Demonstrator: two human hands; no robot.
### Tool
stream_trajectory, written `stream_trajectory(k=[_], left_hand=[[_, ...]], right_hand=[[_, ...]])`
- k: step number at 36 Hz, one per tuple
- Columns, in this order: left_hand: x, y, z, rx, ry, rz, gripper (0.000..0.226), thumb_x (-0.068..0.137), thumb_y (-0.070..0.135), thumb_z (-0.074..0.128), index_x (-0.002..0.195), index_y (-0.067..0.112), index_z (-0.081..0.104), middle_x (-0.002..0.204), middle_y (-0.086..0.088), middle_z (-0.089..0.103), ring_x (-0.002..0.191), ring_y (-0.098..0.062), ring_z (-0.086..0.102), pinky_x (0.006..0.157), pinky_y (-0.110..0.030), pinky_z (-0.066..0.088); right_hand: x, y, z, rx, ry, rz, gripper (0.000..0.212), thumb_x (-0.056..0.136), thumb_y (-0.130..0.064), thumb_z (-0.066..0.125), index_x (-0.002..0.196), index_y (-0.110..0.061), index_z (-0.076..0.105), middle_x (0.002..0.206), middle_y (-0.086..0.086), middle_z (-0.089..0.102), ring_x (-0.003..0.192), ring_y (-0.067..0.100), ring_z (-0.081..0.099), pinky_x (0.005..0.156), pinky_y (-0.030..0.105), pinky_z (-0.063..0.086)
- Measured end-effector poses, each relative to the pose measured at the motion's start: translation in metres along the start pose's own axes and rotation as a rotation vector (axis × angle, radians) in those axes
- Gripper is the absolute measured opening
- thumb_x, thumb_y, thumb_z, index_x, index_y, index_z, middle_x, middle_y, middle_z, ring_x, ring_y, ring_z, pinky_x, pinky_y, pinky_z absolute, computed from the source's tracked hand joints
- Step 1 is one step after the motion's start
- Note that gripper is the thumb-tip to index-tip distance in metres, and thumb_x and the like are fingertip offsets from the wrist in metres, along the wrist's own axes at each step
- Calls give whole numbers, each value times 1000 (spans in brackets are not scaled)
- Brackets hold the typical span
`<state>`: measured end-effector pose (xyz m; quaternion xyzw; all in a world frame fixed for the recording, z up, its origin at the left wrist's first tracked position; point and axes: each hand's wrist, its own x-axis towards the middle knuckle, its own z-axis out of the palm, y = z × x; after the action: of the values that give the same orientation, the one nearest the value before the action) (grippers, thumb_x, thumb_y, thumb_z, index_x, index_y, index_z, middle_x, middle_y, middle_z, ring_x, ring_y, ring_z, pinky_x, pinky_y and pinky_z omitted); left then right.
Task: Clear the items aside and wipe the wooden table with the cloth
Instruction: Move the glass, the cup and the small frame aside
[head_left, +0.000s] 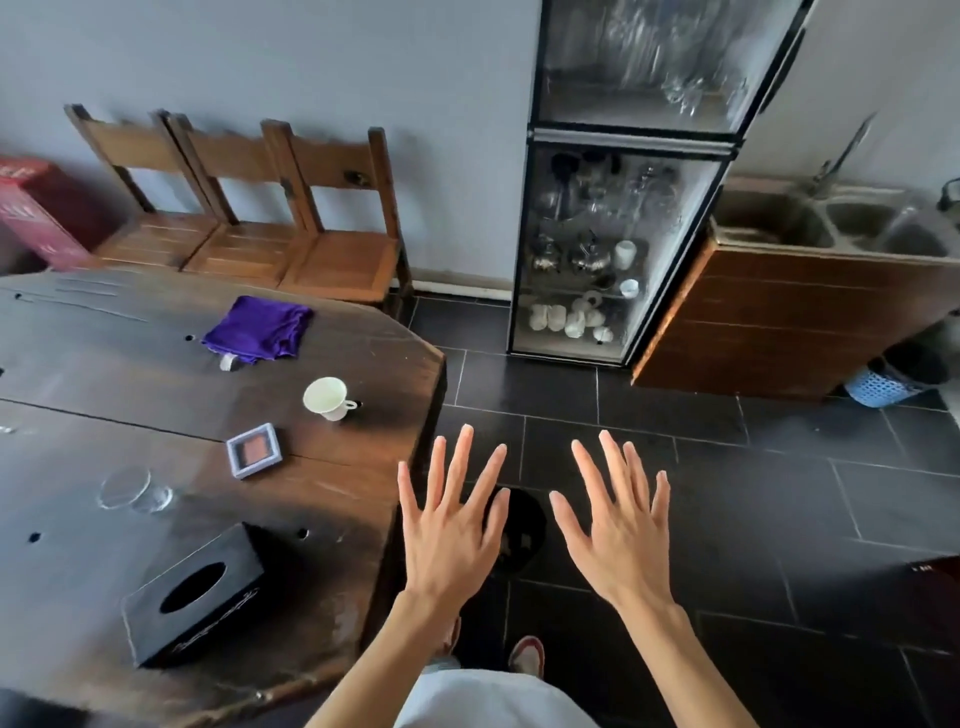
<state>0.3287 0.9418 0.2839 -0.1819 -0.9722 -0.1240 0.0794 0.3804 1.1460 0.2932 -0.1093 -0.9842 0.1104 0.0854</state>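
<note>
Two hands hover over the dark tiled floor, just off the right edge of the wooden table — the left hand nearest that edge, the right hand farther out, both with fingers straight and spread wide, holding nothing and touching nothing. On the table, the purple cloth lies crumpled toward the far end, near the angled corner. Nearer along the right edge stand a white cup, a small square box, a clear glass set farther in from the edge, and a black tissue box closest to the person. The tissue box carries pale lettering too small to read. Beyond the table's far edge, wooden chairs line the wall.
</note>
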Motion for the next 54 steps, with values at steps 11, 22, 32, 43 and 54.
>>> stream_trajectory(k=[11, 22, 32, 43, 54], left_hand=[[-53, -39, -22, 87, 50, -222, 57, 105, 54, 32, 160, 44, 23, 173, 4, 8, 160, -23, 6, 123, -65, 12], [-125, -105, -53, 135, 103, -392, 55, 105, 55, 34, 159, 46, 25, 172, 4, 14, 159, -26, 14, 123, -66, 13], [-216, -188, -92, 168, 135, -568, 54, 105, 57, 28, 158, 46, 28, 173, 5, 10, 159, -24, 10, 122, -67, 14], [-282, -254, -117, 188, 183, -757, 55, 106, 60, 19, 158, 46, 26, 173, 7, 10, 159, -23, 12, 122, -66, 9], [-298, -315, -121, 202, 223, -891, 56, 103, 57, 32, 158, 47, 27, 172, 7, 13, 159, -23, 14, 120, -67, 17]], right_hand=[[1, -49, 2, 73, -75, -235, 67, 101, -68, 26, 160, -36, 25, 169, -1, 18, 157, 24, 11, 124, 61, 13], [-29, -138, 16, 110, -133, -365, 68, 100, -71, 18, 159, -37, 26, 168, 0, 23, 157, 23, 14, 122, 63, 18], [-78, -249, 34, 158, -169, -498, 65, 99, -67, 33, 157, -37, 33, 167, 1, 26, 156, 24, 19, 121, 62, 17], [-107, -349, 56, 200, -167, -650, 63, 98, -65, 35, 155, -38, 37, 166, 0, 29, 155, 23, 21, 121, 63, 17], [-100, -430, 91, 222, -214, -776, 62, 98, -65, 33, 154, -39, 38, 165, -1, 32, 154, 22, 25, 121, 62, 19]])
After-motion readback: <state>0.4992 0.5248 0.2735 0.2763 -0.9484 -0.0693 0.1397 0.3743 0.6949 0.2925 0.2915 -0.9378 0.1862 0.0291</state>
